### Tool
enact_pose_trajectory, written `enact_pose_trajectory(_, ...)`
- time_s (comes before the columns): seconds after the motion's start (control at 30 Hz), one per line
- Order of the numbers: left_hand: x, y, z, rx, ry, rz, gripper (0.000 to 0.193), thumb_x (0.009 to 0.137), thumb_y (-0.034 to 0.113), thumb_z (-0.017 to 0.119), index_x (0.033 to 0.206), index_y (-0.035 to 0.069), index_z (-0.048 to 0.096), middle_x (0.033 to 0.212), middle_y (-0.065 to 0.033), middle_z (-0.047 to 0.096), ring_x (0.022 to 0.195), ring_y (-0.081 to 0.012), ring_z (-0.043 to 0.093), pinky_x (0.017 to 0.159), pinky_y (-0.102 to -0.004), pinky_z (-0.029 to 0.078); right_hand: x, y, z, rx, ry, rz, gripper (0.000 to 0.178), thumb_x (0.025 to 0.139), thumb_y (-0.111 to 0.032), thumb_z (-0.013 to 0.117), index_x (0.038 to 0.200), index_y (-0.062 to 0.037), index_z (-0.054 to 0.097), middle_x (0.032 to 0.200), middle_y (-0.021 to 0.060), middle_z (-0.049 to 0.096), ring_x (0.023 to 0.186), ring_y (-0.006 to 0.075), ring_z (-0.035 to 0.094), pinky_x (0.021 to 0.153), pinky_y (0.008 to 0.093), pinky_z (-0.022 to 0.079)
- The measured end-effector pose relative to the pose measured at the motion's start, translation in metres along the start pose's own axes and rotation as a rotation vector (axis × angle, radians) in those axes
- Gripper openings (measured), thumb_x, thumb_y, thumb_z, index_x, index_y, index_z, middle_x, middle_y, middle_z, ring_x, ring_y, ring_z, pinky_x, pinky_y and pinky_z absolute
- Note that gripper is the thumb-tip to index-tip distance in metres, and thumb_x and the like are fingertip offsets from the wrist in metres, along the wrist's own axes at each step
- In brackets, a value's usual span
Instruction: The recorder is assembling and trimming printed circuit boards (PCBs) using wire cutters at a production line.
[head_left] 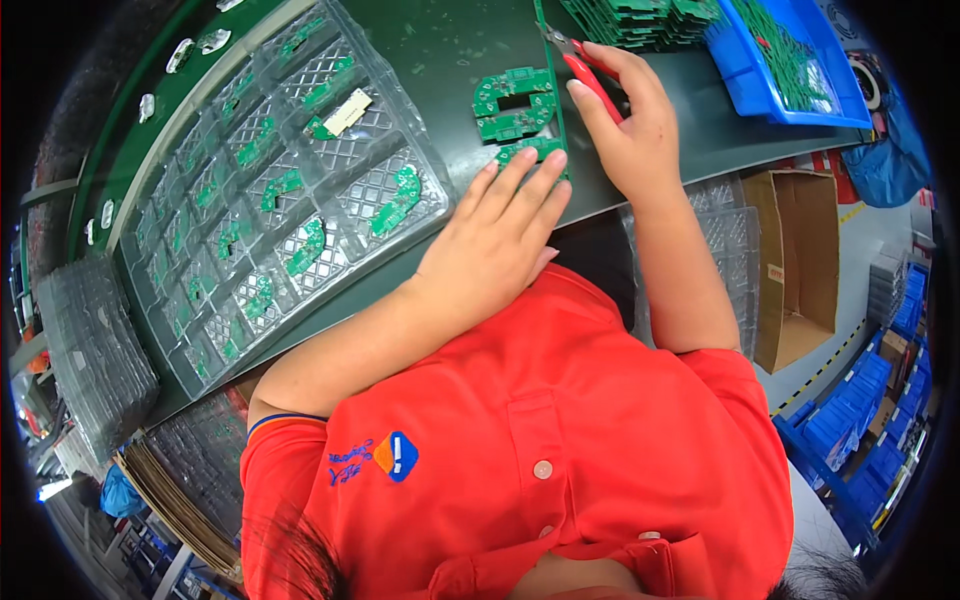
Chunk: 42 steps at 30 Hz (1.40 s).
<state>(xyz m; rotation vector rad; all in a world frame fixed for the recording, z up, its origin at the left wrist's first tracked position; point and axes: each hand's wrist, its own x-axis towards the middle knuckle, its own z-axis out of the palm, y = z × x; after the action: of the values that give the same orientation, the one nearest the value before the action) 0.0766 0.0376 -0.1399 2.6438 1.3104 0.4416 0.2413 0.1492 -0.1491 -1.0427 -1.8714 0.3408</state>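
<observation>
A green circuit board panel [515, 102] lies at the near edge of the green work table. Its long thin side strip runs away from me along the right. My left hand [505, 220] rests flat on the panel's near end with the fingers stretched out, covering part of it. In my right hand [635, 130] is a pair of red-handled cutting pliers [592, 82], their metal jaws at the strip near the panel's far right. To the left, a clear plastic tray [330, 235] holds several small curved green boards in its compartments; a cream-coloured block lies over one of them.
Stacked green panels [640, 22] stand at the back right, beside a blue bin [745, 80] of thin green strips. An open cardboard box [795, 270] stands below the table's right side. Clear trays are stacked [95, 350] at the left.
</observation>
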Motion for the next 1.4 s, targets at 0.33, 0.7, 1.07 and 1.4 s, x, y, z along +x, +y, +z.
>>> enact_pose_trajectory(0.33, 0.002, -0.003, 0.001, -0.072, 0.031, 0.025, 0.057, 0.071, 0.023, 0.066, 0.12, 0.001, 0.047, 0.136, -0.0158, 0.033, 0.125, -0.0302, 0.033, 0.101, -0.0447, 0.028, 0.003, -0.004, 0.001, -0.054, -0.112, 0.009, 0.031, 0.078, -0.007, 0.062, 0.107, -0.001, 0.057, 0.106, 0.0126, 0.058, 0.098, 0.0225, 0.056, 0.085, 0.0294, 0.043)
enact_pose_trajectory(0.7, -0.003, -0.008, 0.006, -0.077, 0.098, 0.022, 0.053, 0.07, 0.023, 0.065, 0.115, 0.001, 0.051, 0.134, -0.0151, 0.037, 0.12, -0.0278, 0.038, 0.1, -0.0426, 0.031, 0.004, -0.009, 0.003, -0.03, -0.138, 0.049, 0.032, 0.079, -0.006, 0.061, 0.11, -0.0012, 0.056, 0.108, 0.0115, 0.058, 0.099, 0.0208, 0.056, 0.087, 0.0294, 0.042)
enact_pose_trajectory(1.07, -0.004, -0.009, 0.005, -0.117, 0.203, 0.042, 0.042, 0.07, 0.02, 0.064, 0.106, 0.001, 0.055, 0.125, -0.0159, 0.044, 0.11, -0.0282, 0.045, 0.092, -0.0412, 0.038, 0.001, -0.012, 0.002, 0.017, -0.131, 0.136, 0.034, 0.08, -0.005, 0.059, 0.114, 0.0002, 0.054, 0.111, 0.0112, 0.058, 0.102, 0.0181, 0.055, 0.09, 0.0288, 0.041)
enact_pose_trajectory(1.4, -0.005, -0.008, 0.006, -0.106, 0.226, 0.054, 0.035, 0.073, 0.016, 0.058, 0.105, 0.001, 0.055, 0.123, -0.0163, 0.046, 0.107, -0.0276, 0.047, 0.092, -0.0413, 0.038, -0.005, -0.008, -0.016, 0.144, -0.182, 0.226, 0.034, 0.081, -0.003, 0.057, 0.115, 0.0018, 0.053, 0.115, 0.0116, 0.056, 0.106, 0.0174, 0.052, 0.093, 0.0284, 0.038)
